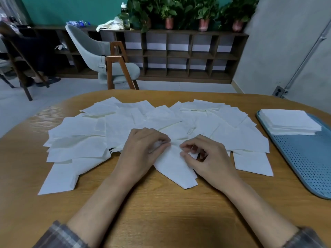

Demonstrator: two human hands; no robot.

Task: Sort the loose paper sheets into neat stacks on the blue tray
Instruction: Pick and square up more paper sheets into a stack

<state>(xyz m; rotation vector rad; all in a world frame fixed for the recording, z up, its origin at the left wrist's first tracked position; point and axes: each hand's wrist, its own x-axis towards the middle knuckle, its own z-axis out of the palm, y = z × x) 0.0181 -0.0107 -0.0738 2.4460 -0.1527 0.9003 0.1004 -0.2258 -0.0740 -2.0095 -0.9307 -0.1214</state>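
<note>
Taking up most of the view is a rounded light-brown wooden tabletop (161, 212), so I'll start there. Spread across its far half is a big messy fan of loose white paper sheets (80, 140), overlapping every which way, with a few trailing toward the near left. Over at the right edge sits the blue perforated plastic tray (304, 167), angled a bit. At its far end there's a squared-up stack of white sheets (290, 120) lying flat on it, well apart from the loose mess.

Then the hands, both in the middle, right at the near edge of the spread. The left hand (141, 153) has its fingers (161, 140) curled in, pinching the top corner of one single white sheet (175, 169) that pokes out toward the person. The right hand (206, 158) is just beside it, thumb and forefinger closed on that same sheet's upper edge, the other fingers loosely curled. The two hands nearly meet at the fingertips. Plaid sleeve cuffs (59, 237) show at the bottom corners.
</note>
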